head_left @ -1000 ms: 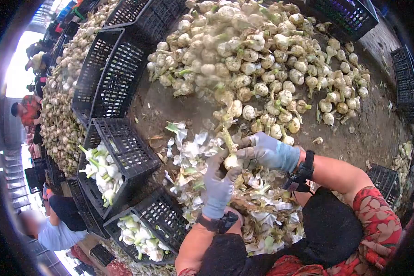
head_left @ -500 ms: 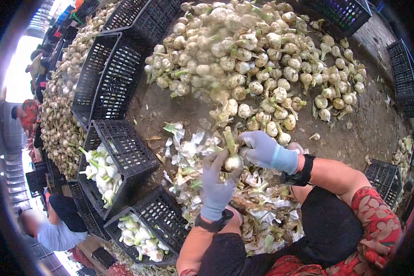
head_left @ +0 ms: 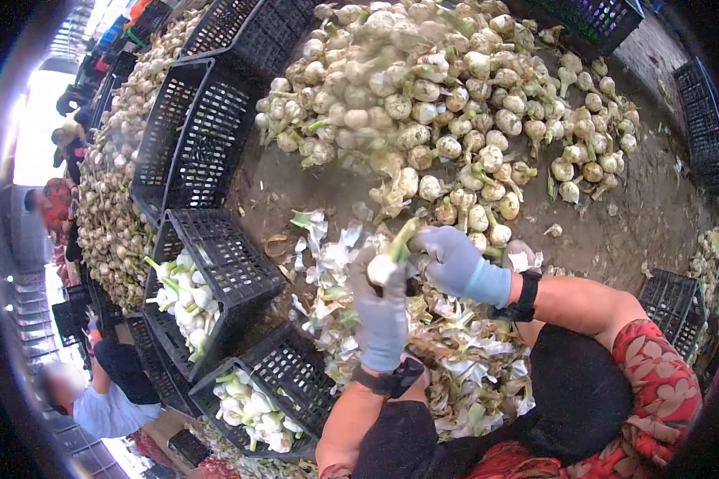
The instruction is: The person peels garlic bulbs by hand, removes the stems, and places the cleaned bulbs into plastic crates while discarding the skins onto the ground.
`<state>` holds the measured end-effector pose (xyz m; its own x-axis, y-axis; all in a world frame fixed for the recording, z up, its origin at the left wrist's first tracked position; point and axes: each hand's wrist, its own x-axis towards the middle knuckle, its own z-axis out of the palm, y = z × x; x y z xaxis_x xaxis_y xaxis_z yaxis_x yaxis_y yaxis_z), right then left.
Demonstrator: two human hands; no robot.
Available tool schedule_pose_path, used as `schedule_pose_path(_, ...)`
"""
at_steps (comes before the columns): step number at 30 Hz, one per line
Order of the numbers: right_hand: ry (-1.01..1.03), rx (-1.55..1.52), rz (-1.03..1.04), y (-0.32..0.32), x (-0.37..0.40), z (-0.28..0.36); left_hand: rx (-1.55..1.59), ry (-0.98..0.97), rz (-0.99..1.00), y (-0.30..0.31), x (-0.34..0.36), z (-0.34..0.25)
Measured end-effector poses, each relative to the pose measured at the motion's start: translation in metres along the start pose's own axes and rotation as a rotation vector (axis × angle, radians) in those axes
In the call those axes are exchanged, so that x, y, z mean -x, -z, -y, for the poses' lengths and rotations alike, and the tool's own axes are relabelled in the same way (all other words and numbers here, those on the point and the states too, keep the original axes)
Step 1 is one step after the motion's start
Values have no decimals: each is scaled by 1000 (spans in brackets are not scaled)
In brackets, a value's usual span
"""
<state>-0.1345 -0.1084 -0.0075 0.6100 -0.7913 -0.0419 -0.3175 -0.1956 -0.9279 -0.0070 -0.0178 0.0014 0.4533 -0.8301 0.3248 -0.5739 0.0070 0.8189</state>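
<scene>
A garlic bulb (head_left: 382, 270) with white skin and a thick green stem (head_left: 403, 239) sits in my gloved left hand (head_left: 381, 311), whose fingers are wrapped round it. The stem tilts up to the right. My gloved right hand (head_left: 458, 262) is closed, its fingertips right beside the stem; whether they pinch the stem or a strip of skin is hidden. Below both hands lies a heap of peeled garlic skins (head_left: 471, 367), spreading between my legs. Ahead on the ground is a big pile of unpeeled garlic bulbs (head_left: 423, 108).
Two black crates, one at left (head_left: 236, 254) and one nearer (head_left: 295, 375), hold cleaned garlic. More black crates (head_left: 208, 132) stand beyond them. Another crate (head_left: 669, 299) is at right. A person (head_left: 108, 399) sits at the left by a long garlic row (head_left: 116, 199).
The garlic bulb has shifted left and tipped, its stem now leaning right. My left hand has turned round it, and the right hand's fingers have curled closer together.
</scene>
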Motion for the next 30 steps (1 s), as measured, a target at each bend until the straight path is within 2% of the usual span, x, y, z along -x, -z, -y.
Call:
schedule_pose_path(1, 134, 28, 24, 0, -2, 0, 376, 394, 86, 8, -6, -13)
schedule_pose_path(2, 136, 27, 27, 1, -3, 1, 754, 786, 169, 15, -9, -19)
schedule_pose_path(3, 63, -181, 118, 4, -4, 6, 1039, 956, 190, 19, -8, -9)
schedule_pose_path(4, -12, -388, 207, 9, -4, 12, 1040, 955, 187, 19, -6, -3)
schedule_pose_path(5, -409, -538, 387, 21, -8, 37, 1150, 1046, 230, 18, -6, 2)
schedule_pose_path(6, -408, -538, 387, 21, -8, 36, 1262, 1135, 275, 17, -5, 8)
schedule_pose_path(7, -458, -570, 404, 21, -7, 32, 1473, 1154, 358, 18, 1, 24)
schedule_pose_path(8, -510, -602, 420, 20, -5, 26, 1473, 1155, 357, 18, 3, 21)
schedule_pose_path(9, -511, -603, 420, 16, -3, 18, 1220, 960, 350, 15, 5, 13)
schedule_pose_path(10, -176, -305, 270, 10, 0, 6, 968, 765, 339, 15, 5, 4)
schedule_pose_path(11, 156, -3, 114, 9, 2, 3, 753, 732, 277, 19, -1, -13)
schedule_pose_path(12, 153, -4, 112, 9, 6, 1, 752, 733, 280, 18, 1, -10)
schedule_pose_path(14, 90, 218, 174, 9, 8, -2, 674, 694, 232, 16, 1, -7)
schedule_pose_path(15, 175, 93, 160, 7, 6, -5, 798, 839, 287, 26, -1, -11)
schedule_pose_path(16, 177, 92, 163, 7, 5, -4, 797, 839, 284, 26, 2, -12)
schedule_pose_path(18, 204, -387, 129, 8, 5, -1, 1140, 981, 182, 20, 9, -11)
schedule_pose_path(19, 203, -385, 127, 9, 6, 1, 1393, 1168, 246, 24, 13, 6)
schedule_pose_path(21, -37, -497, 208, 12, 11, 7, 1426, 1240, 266, 22, 13, 7)
schedule_pose_path(22, -41, -500, 203, 14, 13, 9, 1457, 1307, 289, 21, 13, 8)
schedule_pose_path(24, -273, -619, 299, 19, 14, 17, 1513, 1332, 340, 19, 21, 19)
schedule_pose_path(25, -406, -718, 299, 22, 16, 24, 1668, 1295, 408, 20, 26, 25)
schedule_pose_path(26, -411, -726, 291, 18, 18, 18, 1819, 1255, 480, 21, 28, 26)
schedule_pose_path(27, -173, -617, 224, 11, 18, 8, 1879, 1127, 551, 16, 21, 18)
schedule_pose_path(28, 61, -500, 155, 7, 20, -1, 1874, 1134, 566, 16, 22, 16)
schedule_pose_path(29, 160, -432, 154, 11, 16, 1, 1787, 1119, 552, 15, 21, 15)
schedule_pose_path(30, 166, -429, 142, 14, 14, 4, 1703, 1096, 535, 14, 19, 15)
